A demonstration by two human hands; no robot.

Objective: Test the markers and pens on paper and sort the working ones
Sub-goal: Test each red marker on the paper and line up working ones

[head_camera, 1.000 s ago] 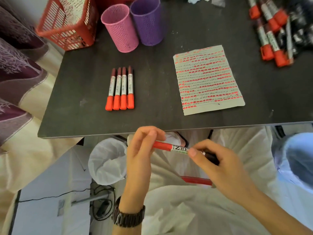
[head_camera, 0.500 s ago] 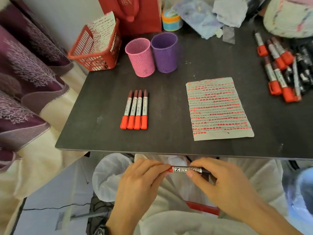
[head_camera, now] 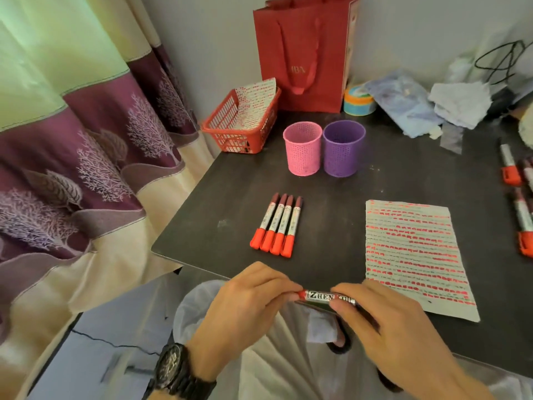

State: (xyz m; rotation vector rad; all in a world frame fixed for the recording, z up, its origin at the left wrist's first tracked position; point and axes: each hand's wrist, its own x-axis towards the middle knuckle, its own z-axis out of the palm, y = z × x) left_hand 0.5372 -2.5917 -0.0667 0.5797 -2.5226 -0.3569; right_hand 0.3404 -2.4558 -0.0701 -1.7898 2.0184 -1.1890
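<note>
Both hands at the near table edge [head_camera: 184, 256], one marker [head_camera: 328, 296] held level between them. Left hand [head_camera: 245, 307]: fingers curled tight around the red cap end, thumb and forefinger pinched on it. Right hand [head_camera: 383, 324]: fingers narrowed on the barrel, thumb underneath, forefinger on top. Wrists low, palms turned inward, a black watch [head_camera: 178, 370] on the left wrist.

Four capped markers [head_camera: 277, 225] side by side on the dark tabletop, red caps toward the person. One sheet of paper [head_camera: 415, 255] to their right, crowded with red test strokes. Two mesh cups further back, touching: pink cup [head_camera: 302, 148], purple cup [head_camera: 343, 148]. One red basket [head_camera: 242, 125] at the far left corner. More markers [head_camera: 519, 197] at the right edge, cut off, uncountable.
</note>
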